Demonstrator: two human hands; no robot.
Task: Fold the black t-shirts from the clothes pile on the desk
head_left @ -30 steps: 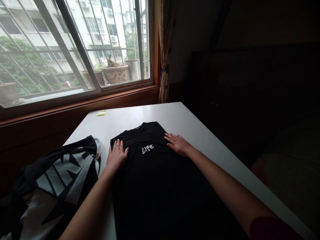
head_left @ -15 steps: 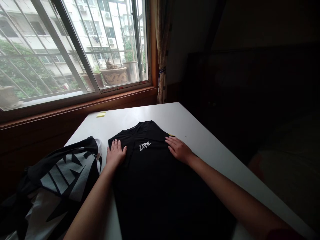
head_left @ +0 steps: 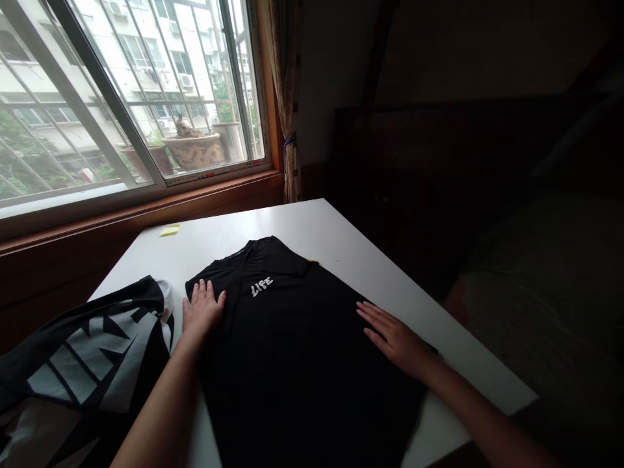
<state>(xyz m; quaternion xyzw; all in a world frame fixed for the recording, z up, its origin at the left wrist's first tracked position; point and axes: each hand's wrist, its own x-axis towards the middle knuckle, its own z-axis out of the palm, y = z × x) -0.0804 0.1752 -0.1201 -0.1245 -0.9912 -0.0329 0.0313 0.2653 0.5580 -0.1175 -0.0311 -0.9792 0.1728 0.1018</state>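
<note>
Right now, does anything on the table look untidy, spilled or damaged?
Nothing looks spilled or damaged. At left, the black-and-white garment lies bunched, untidy beside the flat black shirt. A small yellow patch shows at the shirt's right edge, odd against the black; I cannot tell what it is.

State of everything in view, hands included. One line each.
Black T-shirt: spread on the white table, print facing up
Left hand: palm down on the shirt near its shoulder, holding nothing up
Right hand: open, palm down at the shirt's side
Black-and-white garment: loosely bunched
Yellow paper slip: lying on the table
Curtain: gathered, tied back
Patterned flowerpot: upright, beyond the glass
</note>
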